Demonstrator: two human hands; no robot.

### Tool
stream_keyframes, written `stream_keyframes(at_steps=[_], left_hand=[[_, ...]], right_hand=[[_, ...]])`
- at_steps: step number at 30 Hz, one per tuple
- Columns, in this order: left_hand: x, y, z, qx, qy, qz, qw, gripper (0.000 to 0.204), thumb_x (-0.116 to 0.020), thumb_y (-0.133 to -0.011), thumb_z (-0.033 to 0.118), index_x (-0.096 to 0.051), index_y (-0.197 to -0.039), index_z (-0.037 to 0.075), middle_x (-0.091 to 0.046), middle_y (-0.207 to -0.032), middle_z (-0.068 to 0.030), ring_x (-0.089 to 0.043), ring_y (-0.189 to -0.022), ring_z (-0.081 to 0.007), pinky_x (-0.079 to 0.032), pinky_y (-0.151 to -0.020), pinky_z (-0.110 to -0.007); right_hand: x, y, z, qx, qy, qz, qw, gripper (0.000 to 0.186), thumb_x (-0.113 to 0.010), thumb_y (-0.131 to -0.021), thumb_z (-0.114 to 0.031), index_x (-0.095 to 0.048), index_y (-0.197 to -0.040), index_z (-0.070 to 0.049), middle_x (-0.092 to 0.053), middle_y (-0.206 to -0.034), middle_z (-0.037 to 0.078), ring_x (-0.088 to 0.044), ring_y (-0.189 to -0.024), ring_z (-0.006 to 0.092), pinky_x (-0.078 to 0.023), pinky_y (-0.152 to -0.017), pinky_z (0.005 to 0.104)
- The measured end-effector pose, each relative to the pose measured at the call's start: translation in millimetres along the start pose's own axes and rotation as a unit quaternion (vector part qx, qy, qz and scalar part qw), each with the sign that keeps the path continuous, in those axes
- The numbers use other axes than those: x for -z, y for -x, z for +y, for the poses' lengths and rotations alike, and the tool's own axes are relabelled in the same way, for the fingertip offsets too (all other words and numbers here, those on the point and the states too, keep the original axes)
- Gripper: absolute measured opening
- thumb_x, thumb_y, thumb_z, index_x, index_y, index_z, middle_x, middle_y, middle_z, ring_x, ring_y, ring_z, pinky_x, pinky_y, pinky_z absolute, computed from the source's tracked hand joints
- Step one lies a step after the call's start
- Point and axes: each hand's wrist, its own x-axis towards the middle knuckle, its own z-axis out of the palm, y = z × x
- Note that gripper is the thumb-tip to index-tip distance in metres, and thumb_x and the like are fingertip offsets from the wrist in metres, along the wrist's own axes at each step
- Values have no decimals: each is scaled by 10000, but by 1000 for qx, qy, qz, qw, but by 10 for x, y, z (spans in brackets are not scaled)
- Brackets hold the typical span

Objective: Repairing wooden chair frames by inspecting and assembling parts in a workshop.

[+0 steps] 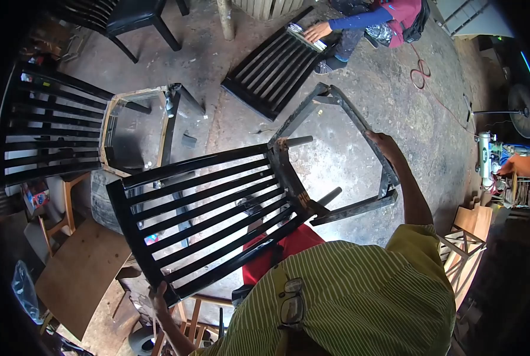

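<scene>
Across the middle of the view I hold a black wooden chair frame (281, 168), tilted on its side. Its back of several slats points left, and its seat frame (351, 101) is bare, with no seat panel. My left hand (160, 296) is closed round the lower corner of the back's top rail. On the far rail of the seat frame my right hand (380, 144) is closed, its fingers partly hidden behind the wood. Short leg stubs stick out near the joint of back and seat.
Ahead, another person's hand (318, 31) rests on a second black slatted chair back (277, 68). A black slatted chair (57, 124) with an open seat frame stands left, near a curved wooden panel (81, 276). A red hose (420, 74) and a fan (523, 111) are right.
</scene>
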Motion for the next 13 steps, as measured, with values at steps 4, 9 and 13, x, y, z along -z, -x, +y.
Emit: stream_keyframes(at_steps=[4, 9, 13], left_hand=[[-129, -46, -131, 8, 37, -14, 999, 454, -619, -603, 207, -475, -962, -30, -514, -849, -59, -477, -736, -158, -369, -684, -263], [-353, -39, -122, 21, 0, 2, 1000, 404, -633, -614, 244, -514, -885, -30, -519, -784, -48, -469, -664, -135, -377, -615, -258], [-601, -185, -277, 21, 4, -39, 999, 442, -634, -615, 267, -504, -917, -28, -528, -799, -45, -471, -673, -157, -375, -637, -276]], right_hand=[[46, 34, -128, 22, 41, -2, 999, 641, -494, -596, -578, -548, -823, 19, -547, -747, 144, -508, -710, 220, -376, -644, 315], [89, 26, -187, 23, 85, -13, 996, 510, -555, -586, -488, -552, -726, 2, -532, -640, 94, -484, -605, 171, -368, -560, 295], [110, -188, -3, 21, 86, 7, 996, 527, -543, -592, -495, -558, -749, 8, -564, -685, 121, -528, -652, 209, -385, -603, 294]])
